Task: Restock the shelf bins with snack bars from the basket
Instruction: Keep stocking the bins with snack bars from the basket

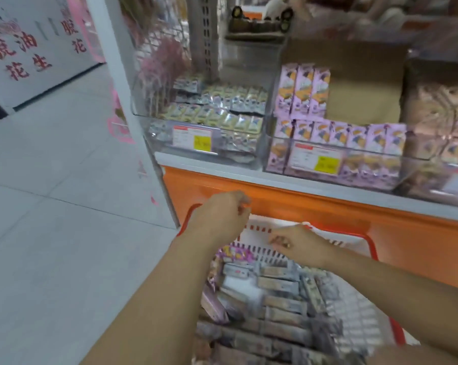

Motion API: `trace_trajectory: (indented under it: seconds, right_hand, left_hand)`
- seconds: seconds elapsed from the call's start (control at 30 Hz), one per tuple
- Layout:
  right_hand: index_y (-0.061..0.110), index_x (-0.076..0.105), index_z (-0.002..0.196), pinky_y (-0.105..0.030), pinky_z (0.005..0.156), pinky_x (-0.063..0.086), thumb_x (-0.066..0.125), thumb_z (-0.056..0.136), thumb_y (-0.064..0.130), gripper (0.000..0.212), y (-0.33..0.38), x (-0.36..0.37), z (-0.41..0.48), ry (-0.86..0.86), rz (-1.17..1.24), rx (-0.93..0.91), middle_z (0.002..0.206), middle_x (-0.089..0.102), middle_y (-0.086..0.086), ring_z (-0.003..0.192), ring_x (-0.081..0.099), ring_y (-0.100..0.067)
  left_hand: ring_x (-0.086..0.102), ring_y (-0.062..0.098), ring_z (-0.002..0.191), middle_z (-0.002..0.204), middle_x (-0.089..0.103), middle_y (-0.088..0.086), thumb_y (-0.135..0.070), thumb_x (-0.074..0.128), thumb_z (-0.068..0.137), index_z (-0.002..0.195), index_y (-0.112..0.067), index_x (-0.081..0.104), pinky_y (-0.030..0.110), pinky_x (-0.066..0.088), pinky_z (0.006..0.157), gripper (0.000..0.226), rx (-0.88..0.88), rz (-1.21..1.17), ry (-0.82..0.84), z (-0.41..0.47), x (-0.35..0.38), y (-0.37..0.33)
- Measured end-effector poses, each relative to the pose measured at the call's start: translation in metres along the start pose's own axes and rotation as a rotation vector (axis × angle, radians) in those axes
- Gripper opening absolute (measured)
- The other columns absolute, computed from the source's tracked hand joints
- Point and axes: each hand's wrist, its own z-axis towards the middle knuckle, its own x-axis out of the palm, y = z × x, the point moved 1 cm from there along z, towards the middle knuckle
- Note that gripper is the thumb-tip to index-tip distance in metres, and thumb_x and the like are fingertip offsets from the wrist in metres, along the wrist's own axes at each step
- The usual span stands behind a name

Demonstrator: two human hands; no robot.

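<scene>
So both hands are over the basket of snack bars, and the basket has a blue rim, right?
Not quite. The head view shows the rim is red, not blue. The left hand and the right hand are both over the basket of snack bars.

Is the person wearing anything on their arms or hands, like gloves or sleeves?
No gloves or sleeves show: both forearms are bare to the picture's edge. The left hand wears nothing visible. A goldish glint on the right hand may be a ring; too blurred to tell.
</scene>
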Motion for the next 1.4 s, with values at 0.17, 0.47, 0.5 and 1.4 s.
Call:
trace_trajectory:
  seconds: [0.17, 0.47, 0.5, 1.4]
  right_hand:
    - [0.003, 0.058, 0.119, -0.036, 0.088, 0.046, 0.044, 0.099, 0.015, 0.028, -0.087, 0.053, -0.003, 0.325, -0.246, 0.223, 0.118, 0.061, -0.014, 0.104, 0.058, -0.029]
    - [0.012, 0.038, 0.137, -0.034, 0.103, 0.038, 0.045, 0.084, -0.004, 0.056, -0.139, 0.098, -0.012, 0.165, -0.341, 0.431, 0.140, 0.041, -0.010, 0.125, 0.043, -0.026]
    - [0.011, 0.037, 0.137, -0.034, 0.101, 0.038, 0.046, 0.085, -0.004, 0.056, -0.139, 0.102, -0.012, 0.146, -0.355, 0.448, 0.140, 0.039, -0.010, 0.124, 0.045, -0.026]
    - [0.021, 0.064, 0.116, -0.040, 0.047, 0.052, 0.073, 0.077, 0.007, 0.042, 0.115, -0.116, -0.048, -0.453, -0.420, -0.446, 0.112, 0.055, -0.005, 0.069, 0.062, -0.026]
  left_hand:
    - [0.051, 0.018, 0.119, 0.136, 0.052, 0.001, -0.029, 0.047, 0.099, 0.136, -0.021, 0.047, 0.028, 0.043, 0.094, 0.039, 0.037, 0.138, 0.174, 0.009, 0.017, -0.007]
    - [0.055, 0.014, 0.113, 0.136, 0.049, -0.006, -0.034, 0.048, 0.098, 0.137, -0.028, 0.045, 0.028, 0.045, 0.091, 0.040, 0.015, 0.171, 0.221, 0.027, 0.036, -0.018]
    - [0.055, 0.013, 0.112, 0.136, 0.049, -0.006, -0.034, 0.048, 0.098, 0.137, -0.029, 0.045, 0.026, 0.044, 0.089, 0.040, 0.014, 0.166, 0.220, 0.028, 0.037, -0.018]
    - [0.064, 0.012, 0.101, 0.110, 0.068, -0.008, -0.050, 0.057, 0.088, 0.119, -0.034, 0.060, 0.038, 0.052, 0.094, 0.035, -0.049, -0.597, 0.177, -0.044, -0.066, -0.018]
